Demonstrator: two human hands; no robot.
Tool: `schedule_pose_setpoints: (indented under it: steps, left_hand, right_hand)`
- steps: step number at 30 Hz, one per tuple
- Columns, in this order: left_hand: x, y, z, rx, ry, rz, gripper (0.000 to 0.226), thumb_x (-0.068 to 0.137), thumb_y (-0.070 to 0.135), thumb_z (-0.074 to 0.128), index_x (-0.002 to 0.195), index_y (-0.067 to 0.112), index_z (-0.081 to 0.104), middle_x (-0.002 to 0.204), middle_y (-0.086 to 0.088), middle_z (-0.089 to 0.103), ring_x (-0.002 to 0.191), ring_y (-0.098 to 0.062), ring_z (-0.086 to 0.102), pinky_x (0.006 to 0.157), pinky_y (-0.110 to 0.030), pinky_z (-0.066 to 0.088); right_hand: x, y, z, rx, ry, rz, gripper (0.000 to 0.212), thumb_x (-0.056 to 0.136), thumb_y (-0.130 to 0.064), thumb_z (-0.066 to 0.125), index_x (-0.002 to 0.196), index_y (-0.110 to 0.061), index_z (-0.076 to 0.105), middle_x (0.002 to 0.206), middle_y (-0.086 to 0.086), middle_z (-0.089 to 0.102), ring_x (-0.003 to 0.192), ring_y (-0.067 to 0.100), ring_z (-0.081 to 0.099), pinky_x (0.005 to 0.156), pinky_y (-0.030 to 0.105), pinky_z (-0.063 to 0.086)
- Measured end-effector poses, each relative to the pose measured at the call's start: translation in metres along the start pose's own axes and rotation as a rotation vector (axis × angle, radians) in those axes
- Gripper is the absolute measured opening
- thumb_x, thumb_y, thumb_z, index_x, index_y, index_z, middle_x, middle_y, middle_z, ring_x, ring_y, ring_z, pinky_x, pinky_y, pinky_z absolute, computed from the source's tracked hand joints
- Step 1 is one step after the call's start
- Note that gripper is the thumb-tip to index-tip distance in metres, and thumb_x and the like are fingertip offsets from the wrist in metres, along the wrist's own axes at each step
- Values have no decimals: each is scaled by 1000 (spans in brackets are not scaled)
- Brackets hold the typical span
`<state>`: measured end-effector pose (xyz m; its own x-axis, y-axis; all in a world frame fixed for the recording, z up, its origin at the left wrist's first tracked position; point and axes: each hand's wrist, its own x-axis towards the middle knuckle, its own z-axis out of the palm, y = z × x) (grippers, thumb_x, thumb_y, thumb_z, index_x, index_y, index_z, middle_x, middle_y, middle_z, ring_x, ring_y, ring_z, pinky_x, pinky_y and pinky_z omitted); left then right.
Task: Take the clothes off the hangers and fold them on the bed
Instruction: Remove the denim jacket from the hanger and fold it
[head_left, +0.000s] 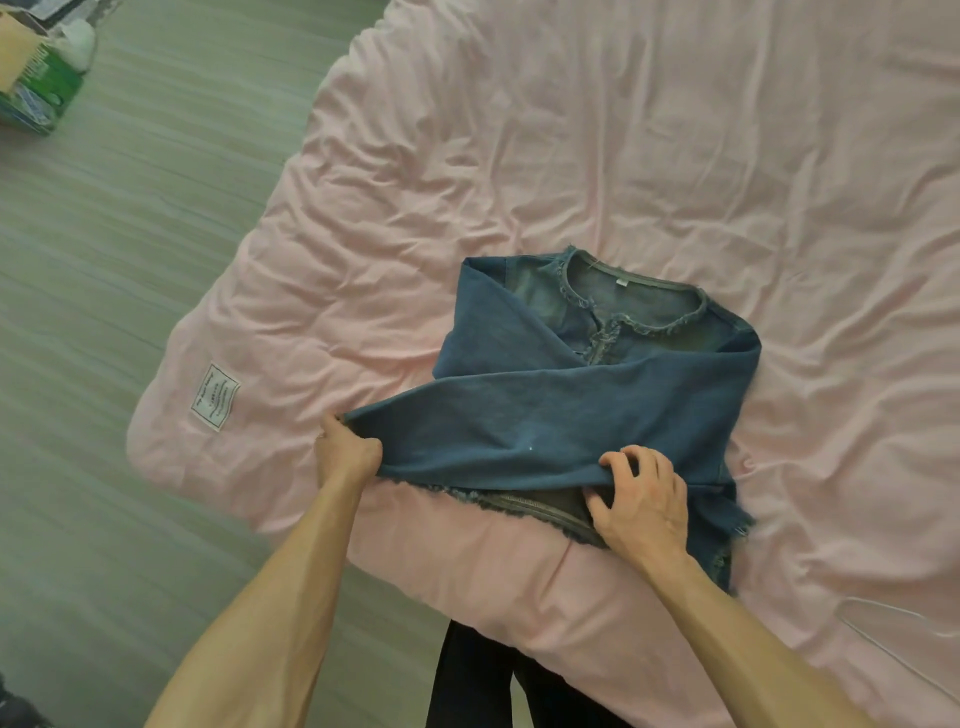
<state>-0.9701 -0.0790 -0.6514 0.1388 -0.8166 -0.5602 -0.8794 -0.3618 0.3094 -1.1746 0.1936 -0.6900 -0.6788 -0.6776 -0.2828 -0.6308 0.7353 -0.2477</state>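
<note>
On the bed (675, 130), close to its near edge, the denim top (613, 421) lies front-up with the neckline pointing toward the bed's far side. One sleeve is already laid diagonally over the chest; the second sleeve (493, 415) is stretched across it toward the bed's left edge. Probable faults from this state: the stretched sleeve may drag the body panel sideways if it is pulled too hard, which would skew the fold, and the frayed hem hanging near the bed's edge may bunch under the next fold if it is not flattened first. The left hand (345, 452) is closed around the sleeve cuff, forearm extended in over the bed's near-left corner. The right hand (641, 499) pinches the lower margin of the sleeve over the hem, fingers curled on top and thumb beneath. A white wire hanger (883, 618) lies on the bed's right side, apart from the garment. A cardboard box (36, 78) stands on the floor, well off the bed.
</note>
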Motion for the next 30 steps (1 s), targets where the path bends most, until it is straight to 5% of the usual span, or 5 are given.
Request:
schedule_pose_setpoints:
  steps: [6,11,16,19,30]
  left_hand:
    - [-56,22,58,378,182,696,77,73,10,62,147,15,40,156,-18,31,141,-39,34,112,-57,30]
    - [-122,36,130,679,-199,1266,79,85,45,61,155,33,28,165,-6,21,151,-31,21,117,-59,25]
    - [-155,44,170,924,-391,1239,86,94,57,49,156,43,-9,167,0,-11,154,-28,-10,120,-58,-2]
    - [-158,44,174,922,-376,1197,83,96,52,46,156,43,-11,167,2,-12,154,-25,-12,120,-57,-2]
    - [-144,46,163,833,-229,1400,50,101,21,54,150,23,44,154,-1,44,143,-26,41,115,-50,34]
  right_hand:
    - [-34,27,-2,205,75,288,74,75,-39,78,138,-16,48,149,9,39,139,31,36,109,54,35]
    - [-46,57,-10,478,93,741,72,89,-37,69,145,-4,37,144,20,44,130,39,41,105,51,39]
    - [-55,74,-24,754,123,880,18,98,-27,59,97,-9,58,86,4,62,93,35,61,75,35,41]
    - [-72,82,-33,866,244,920,27,101,-23,48,81,-6,56,72,1,58,72,24,54,62,35,38]
    - [-77,93,-22,743,-140,743,33,95,-49,58,81,-19,60,79,-6,64,77,16,60,67,33,47]
